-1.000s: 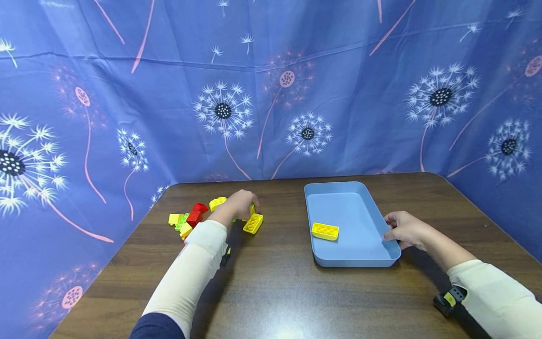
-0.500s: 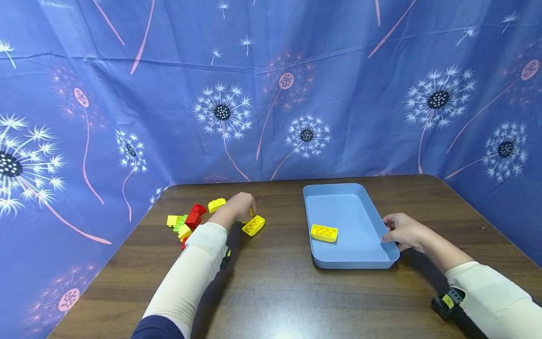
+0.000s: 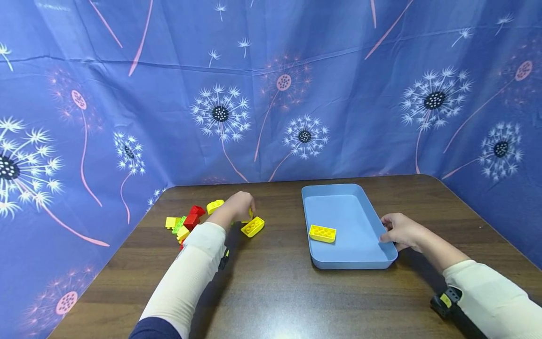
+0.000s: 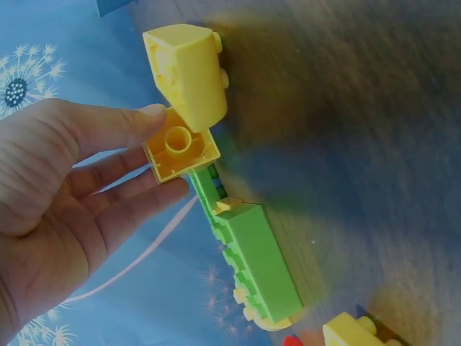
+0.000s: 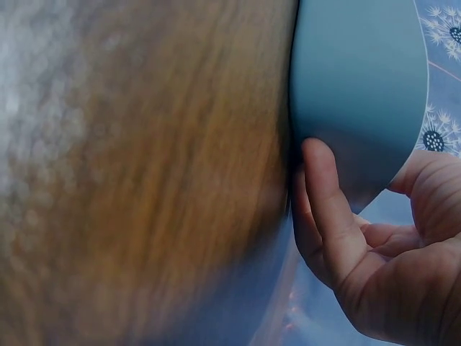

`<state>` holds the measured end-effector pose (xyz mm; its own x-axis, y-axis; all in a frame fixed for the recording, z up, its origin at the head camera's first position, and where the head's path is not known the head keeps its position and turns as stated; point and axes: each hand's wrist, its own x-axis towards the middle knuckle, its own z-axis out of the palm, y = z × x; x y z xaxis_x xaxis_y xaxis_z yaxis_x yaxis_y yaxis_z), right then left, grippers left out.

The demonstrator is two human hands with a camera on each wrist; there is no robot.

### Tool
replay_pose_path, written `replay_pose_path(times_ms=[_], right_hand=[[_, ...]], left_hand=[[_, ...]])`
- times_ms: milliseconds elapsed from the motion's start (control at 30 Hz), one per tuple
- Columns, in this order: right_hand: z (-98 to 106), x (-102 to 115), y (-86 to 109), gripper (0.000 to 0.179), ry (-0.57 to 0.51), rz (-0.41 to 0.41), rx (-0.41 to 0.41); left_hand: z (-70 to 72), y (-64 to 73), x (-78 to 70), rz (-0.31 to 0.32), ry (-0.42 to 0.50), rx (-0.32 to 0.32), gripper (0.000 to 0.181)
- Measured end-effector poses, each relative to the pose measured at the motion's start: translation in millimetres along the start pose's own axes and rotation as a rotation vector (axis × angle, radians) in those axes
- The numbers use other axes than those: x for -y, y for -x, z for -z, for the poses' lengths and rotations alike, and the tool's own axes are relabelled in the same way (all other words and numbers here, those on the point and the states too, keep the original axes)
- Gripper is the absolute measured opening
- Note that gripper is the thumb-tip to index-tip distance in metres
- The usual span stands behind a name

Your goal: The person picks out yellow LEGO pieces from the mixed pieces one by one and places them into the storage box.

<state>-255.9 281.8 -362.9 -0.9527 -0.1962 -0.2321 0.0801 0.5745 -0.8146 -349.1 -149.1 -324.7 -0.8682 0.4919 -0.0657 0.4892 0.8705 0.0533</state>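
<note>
In the left wrist view my left hand point(image 4: 79, 173) pinches a small square yellow toy brick point(image 4: 180, 148) between thumb and fingertips, its hollow underside showing. In the head view that hand mostly hides the brick. Right beside it lies a longer yellow brick point(image 3: 252, 227), and a green brick point(image 4: 263, 263) stands close by in the left wrist view. My right hand point(image 3: 404, 230) grips the right side of a blue tray point(image 3: 347, 200), thumb inside the wall and fingers outside. A yellow brick point(image 3: 322, 234) lies in the tray near its left wall.
Left of my left hand sits a loose group of red bricks point(image 3: 192, 221), yellow bricks point(image 3: 171, 222) and a light green brick point(image 3: 179, 226). Another yellow brick point(image 3: 215, 205) lies behind. A blue dandelion-print cloth point(image 3: 271, 117) hangs behind the brown wooden table point(image 3: 271, 292).
The head view has shifted slightly. Beside my left hand the longer yellow brick has turned a little. My right hand keeps its hold on the tray.
</note>
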Motion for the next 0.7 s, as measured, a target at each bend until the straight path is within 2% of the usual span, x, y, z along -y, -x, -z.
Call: replay_pose_path(times_ms=[200, 367, 567, 700], right_hand=[[0.1, 1.7, 0.5, 0.048, 0.016, -0.002, -0.002], [-0.8, 2.2, 1.2, 0.046, 0.034, 0.005, -0.008], [-0.6, 3.1, 1.5, 0.047, 0.05, 0.01, -0.009], [-0.2, 3.4, 1.5, 0.046, 0.058, 0.0, -0.007]], left_hand=[[4.7, 1.1, -1.4, -0.007, 0.01, -0.001, 0.023], [9.9, 0.8, -5.6, -0.056, 0.001, -0.021, 0.023], [18.9, -0.8, -17.1, -0.135, -0.018, -0.058, 0.021], [25.2, -0.1, -28.7, -0.117, 0.007, -0.048, 0.02]])
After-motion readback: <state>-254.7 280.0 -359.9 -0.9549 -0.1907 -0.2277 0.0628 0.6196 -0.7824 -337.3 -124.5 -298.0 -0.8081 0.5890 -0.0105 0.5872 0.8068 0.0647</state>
